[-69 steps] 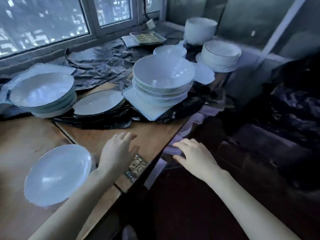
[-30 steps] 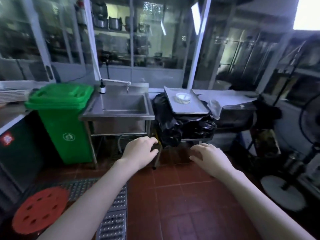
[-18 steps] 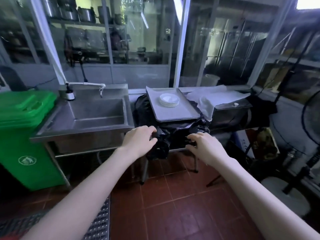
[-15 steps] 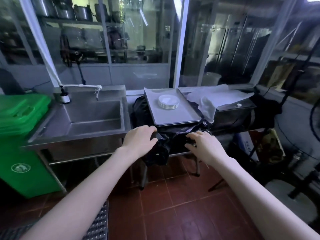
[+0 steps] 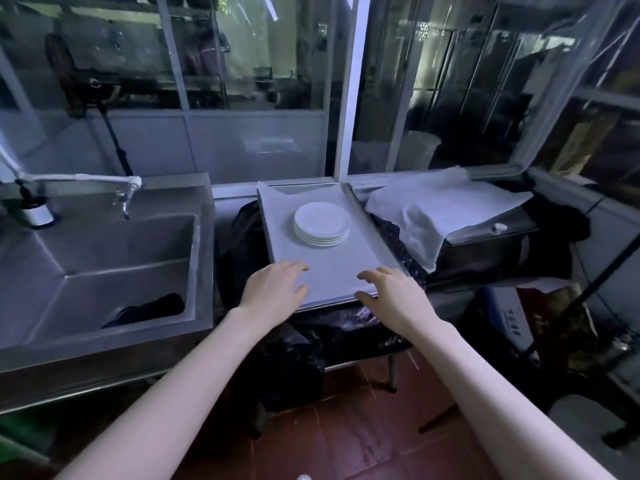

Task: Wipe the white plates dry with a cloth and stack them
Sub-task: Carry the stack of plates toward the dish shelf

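A small stack of white plates sits on a metal tray lined with white paper, on a stand draped in black plastic. My left hand hovers over the tray's near left corner with relaxed fingers and holds nothing. My right hand is at the tray's near right edge, fingers spread and empty. A white cloth or paper sheet lies crumpled over a dark box to the right of the tray.
A steel sink with a tap stands to the left, with a dark rag in its basin. Glass partitions rise behind the counter. A black bin bag hangs below the tray. The floor is red tile.
I turned away from the wooden table with bowls and walked up to the tray. Both hands have moved forward from the black plastic up to the tray's near edge.
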A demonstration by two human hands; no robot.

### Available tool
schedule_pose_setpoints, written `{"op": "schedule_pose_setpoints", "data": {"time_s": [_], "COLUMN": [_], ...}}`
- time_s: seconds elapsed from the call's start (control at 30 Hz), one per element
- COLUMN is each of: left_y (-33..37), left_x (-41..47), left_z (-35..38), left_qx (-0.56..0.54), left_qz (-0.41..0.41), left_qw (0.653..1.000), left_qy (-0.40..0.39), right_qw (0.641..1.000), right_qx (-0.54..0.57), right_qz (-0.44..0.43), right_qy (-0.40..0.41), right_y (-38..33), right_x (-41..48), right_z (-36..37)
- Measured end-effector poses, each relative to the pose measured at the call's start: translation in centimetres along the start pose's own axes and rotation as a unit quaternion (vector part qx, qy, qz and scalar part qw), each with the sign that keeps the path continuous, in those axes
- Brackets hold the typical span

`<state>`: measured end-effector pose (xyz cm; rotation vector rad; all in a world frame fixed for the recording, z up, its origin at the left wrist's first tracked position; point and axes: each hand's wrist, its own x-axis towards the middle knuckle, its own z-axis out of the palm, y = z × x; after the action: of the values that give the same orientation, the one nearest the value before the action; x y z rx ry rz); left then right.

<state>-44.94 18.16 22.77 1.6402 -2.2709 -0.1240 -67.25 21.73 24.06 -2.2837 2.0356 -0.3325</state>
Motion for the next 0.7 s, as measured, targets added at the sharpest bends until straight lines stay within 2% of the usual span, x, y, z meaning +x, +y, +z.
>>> {"op": "schedule_pose_setpoints", "data": {"time_s": [0.27, 0.7], "left_y": [-5.7, -9.3], "left_x": [16.5, 32.7], "left_z": [6.2, 16.4], "left_qx": [-0.063, -0.110], "left_qz": [-0.051, -0.155], "left_qw": [0.996, 0.980], "left_qy": [-0.035, -0.062], "right_qw": [0.999, 0.991], "right_qx": [0.013, 0.095], "right_qz": [0.021, 0.000], "right_qy": [-0.025, -0.095], "right_y": [4.8, 12.4], "right_x": [16.6, 36.8], "right_z": [2.9, 12.1]}}
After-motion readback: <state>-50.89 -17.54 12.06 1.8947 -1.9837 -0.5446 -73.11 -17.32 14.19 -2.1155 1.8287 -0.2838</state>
